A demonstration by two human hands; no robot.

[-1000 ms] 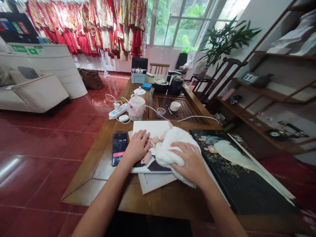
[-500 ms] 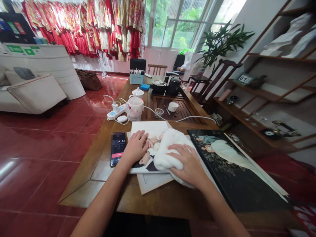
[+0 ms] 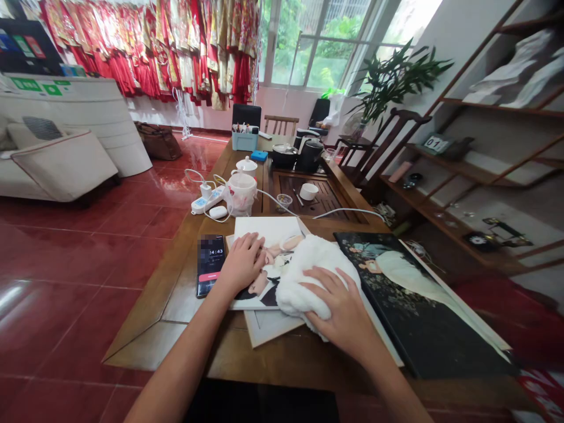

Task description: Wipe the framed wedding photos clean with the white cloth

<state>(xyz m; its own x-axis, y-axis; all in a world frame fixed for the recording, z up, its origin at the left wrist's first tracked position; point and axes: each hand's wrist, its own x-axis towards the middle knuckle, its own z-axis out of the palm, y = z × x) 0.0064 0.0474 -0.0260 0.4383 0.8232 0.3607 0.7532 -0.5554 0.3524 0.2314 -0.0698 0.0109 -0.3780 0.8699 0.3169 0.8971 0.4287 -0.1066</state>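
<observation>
My left hand (image 3: 244,264) lies flat, fingers stretched out, on the left part of a white photo panel (image 3: 264,225) that shows people in a portrait. A bunched white fluffy cloth (image 3: 304,276) covers the panel's right side. My right hand (image 3: 337,302) rests on this cloth, its fingers bent over it and pressing it down. Under the panel, a pale framed board (image 3: 275,326) sticks out toward me at an angle. Just left of my left hand lies a phone (image 3: 211,258) with a timer on its screen.
To the right lies a large dark photo panel (image 3: 440,311) on the wooden table (image 3: 185,341). Behind the panels stand a plastic-wrapped white pot (image 3: 242,191), a power strip (image 3: 207,201), a small white cup (image 3: 309,191) and a black kettle (image 3: 311,154). A white cable crosses the table.
My right hand and the white cloth have shifted slightly to the right and toward me on the panel. My left hand has stayed in place.
</observation>
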